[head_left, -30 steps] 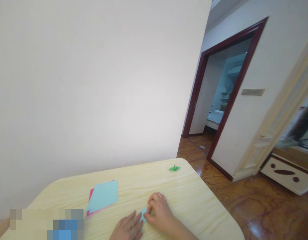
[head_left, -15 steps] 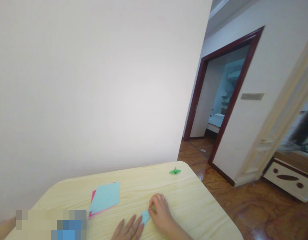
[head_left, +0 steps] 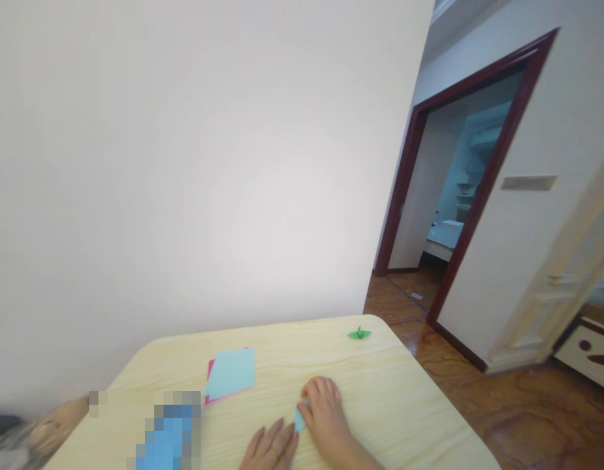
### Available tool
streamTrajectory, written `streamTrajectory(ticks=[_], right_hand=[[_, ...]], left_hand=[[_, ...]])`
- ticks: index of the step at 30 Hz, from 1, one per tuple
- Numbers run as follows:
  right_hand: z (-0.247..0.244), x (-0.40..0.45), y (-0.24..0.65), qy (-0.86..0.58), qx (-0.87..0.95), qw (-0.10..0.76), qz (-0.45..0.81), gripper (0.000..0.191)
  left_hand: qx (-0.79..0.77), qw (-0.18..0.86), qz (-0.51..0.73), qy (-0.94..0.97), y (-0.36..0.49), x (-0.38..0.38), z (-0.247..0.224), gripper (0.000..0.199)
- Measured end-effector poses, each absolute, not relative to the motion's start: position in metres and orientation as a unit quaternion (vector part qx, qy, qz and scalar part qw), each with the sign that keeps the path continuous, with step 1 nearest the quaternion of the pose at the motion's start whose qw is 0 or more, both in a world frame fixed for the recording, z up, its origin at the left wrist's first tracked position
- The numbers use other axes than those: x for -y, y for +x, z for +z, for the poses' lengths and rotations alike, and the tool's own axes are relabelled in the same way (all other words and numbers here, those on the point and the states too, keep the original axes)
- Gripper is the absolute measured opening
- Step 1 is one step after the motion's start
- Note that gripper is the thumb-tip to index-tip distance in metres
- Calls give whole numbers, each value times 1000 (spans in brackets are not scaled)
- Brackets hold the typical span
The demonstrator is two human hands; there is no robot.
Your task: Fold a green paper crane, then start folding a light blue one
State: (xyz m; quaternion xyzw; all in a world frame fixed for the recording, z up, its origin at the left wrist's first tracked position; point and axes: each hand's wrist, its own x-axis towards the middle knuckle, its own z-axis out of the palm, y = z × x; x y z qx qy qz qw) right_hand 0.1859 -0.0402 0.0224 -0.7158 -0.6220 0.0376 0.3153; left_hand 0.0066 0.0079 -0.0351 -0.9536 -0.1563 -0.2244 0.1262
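A small folded piece of light blue paper (head_left: pixel 299 421) lies on the table between my two hands, partly covered by them. My right hand (head_left: pixel 325 411) is closed over its far right edge, thumb and fingers curled together on it. Flat on the table to the left rests my left hand (head_left: pixel 271 447), fingers stretched out, with its fingertips at the paper's lower left edge. Beyond my right hand, near the far right corner, sits a green folded paper crane (head_left: pixel 359 333).
Light blue square sheets (head_left: pixel 233 372) lie over pink paper (head_left: pixel 209 397) left of my hands. A blurred-out blue patch (head_left: pixel 167 440) covers the lower left. The pale wooden table (head_left: pixel 404 405) meets a white wall (head_left: pixel 208 196) at the back; a doorway (head_left: pixel 416 189) stands to the right.
The view has turned slightly left, shifting everything rightward. My right hand has come down over the folded paper, so less of it shows. My left hand stays flat beside it.
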Motion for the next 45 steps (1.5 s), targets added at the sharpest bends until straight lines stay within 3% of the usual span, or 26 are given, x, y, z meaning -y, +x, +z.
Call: streamTrajectory(ticks=[4, 12, 18, 24, 29, 38, 45], right_hand=[[23, 41, 187, -708, 634, 308, 38, 13], [25, 43, 189, -703, 646, 293, 47, 29], [25, 33, 197, -727, 624, 285, 28, 14], [27, 34, 201, -694, 649, 308, 56, 12], [29, 41, 201, -661, 693, 275, 86, 32], [31, 42, 199, -663, 684, 293, 76, 24], [25, 41, 201, -668, 670, 316, 75, 22]], left_hand=[[180, 93, -232, -952, 5, 1, -28, 50], [189, 140, -272, -933, 9, 7, -30, 60], [210, 186, -328, -902, 14, -2, -64, 52], [265, 130, -296, -909, 16, 5, -67, 51], [223, 86, -281, -930, 6, 10, -42, 54], [276, 70, -271, -919, 0, 16, -32, 50], [404, -73, -253, -876, 24, 19, -6, 32]])
